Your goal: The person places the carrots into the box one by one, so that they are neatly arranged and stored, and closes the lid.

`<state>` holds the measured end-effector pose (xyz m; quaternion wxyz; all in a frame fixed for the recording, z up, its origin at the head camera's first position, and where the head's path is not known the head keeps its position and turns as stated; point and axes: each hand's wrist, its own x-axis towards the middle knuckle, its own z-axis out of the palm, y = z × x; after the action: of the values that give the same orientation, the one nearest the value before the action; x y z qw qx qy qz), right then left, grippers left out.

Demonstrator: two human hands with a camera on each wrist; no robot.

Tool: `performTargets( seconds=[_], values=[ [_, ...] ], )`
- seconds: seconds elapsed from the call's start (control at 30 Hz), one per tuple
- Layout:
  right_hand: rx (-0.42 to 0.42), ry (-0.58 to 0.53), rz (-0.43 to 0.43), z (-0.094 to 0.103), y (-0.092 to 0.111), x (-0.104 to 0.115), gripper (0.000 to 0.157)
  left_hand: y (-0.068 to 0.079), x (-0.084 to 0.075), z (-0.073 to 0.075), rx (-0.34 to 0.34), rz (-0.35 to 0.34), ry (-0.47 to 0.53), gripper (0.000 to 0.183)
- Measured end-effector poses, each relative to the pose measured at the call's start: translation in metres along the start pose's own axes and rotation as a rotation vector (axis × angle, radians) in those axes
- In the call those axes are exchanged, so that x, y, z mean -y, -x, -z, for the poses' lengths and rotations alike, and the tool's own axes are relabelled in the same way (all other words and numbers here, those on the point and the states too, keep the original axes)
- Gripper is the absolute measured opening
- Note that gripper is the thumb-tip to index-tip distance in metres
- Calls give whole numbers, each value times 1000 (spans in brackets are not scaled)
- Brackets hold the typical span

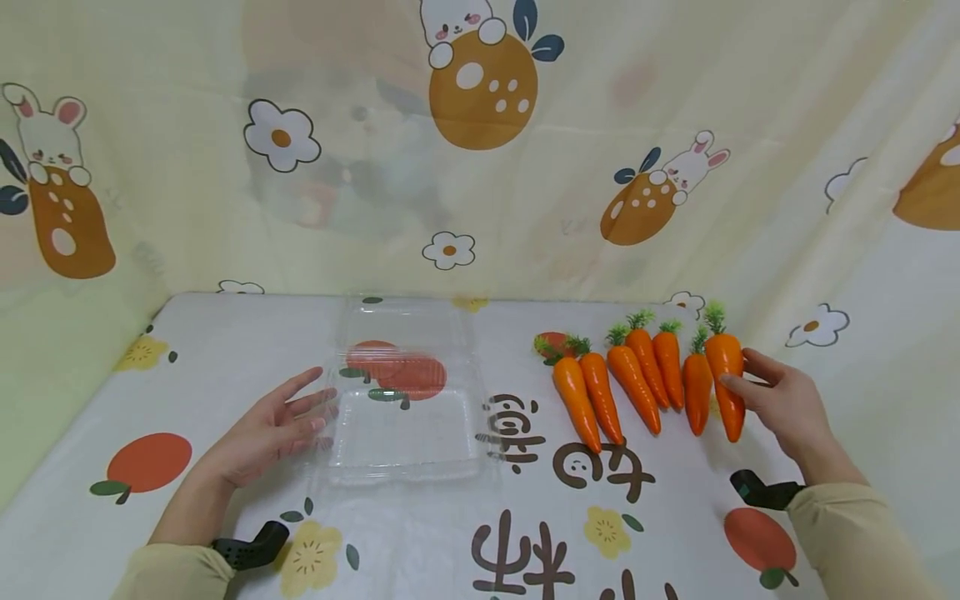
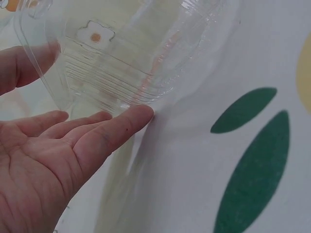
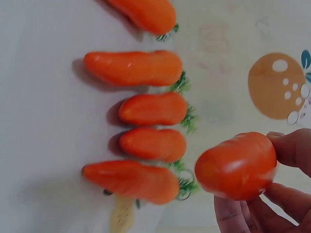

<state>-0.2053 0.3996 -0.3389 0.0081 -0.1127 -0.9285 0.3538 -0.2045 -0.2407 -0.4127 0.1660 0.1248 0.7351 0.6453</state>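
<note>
A clear plastic clamshell box [image 1: 408, 433] stands on the table with its lid [image 1: 405, 325] raised at the back. My left hand [image 1: 262, 429] is at the box's left side, its fingers fairly straight. In the left wrist view, the fingertips [image 2: 141, 114] meet the ribbed wall of the box [image 2: 116, 77]. At the right end of a row of orange toy carrots, my right hand [image 1: 787, 404] pinches one carrot [image 1: 726, 375] between thumb and fingers. The right wrist view shows that carrot [image 3: 238, 167] lifted off the cloth, blunt tip toward the camera.
Several other carrots [image 1: 633, 379] lie side by side on the right half of the table, green tops toward the back. A printed white cloth [image 1: 420, 533] covers the table. A patterned curtain [image 1: 360, 200] hangs along the back and sides.
</note>
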Motion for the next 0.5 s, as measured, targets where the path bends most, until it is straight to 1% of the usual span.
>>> performTargets(
  seconds=[0.23, 0.5],
  values=[
    [45, 3, 103, -8, 0, 39, 78, 0, -1, 0, -3, 11, -1, 83],
    [100, 4, 271, -21, 2, 88, 70, 0, -1, 1, 6, 15, 13, 83]
  ],
)
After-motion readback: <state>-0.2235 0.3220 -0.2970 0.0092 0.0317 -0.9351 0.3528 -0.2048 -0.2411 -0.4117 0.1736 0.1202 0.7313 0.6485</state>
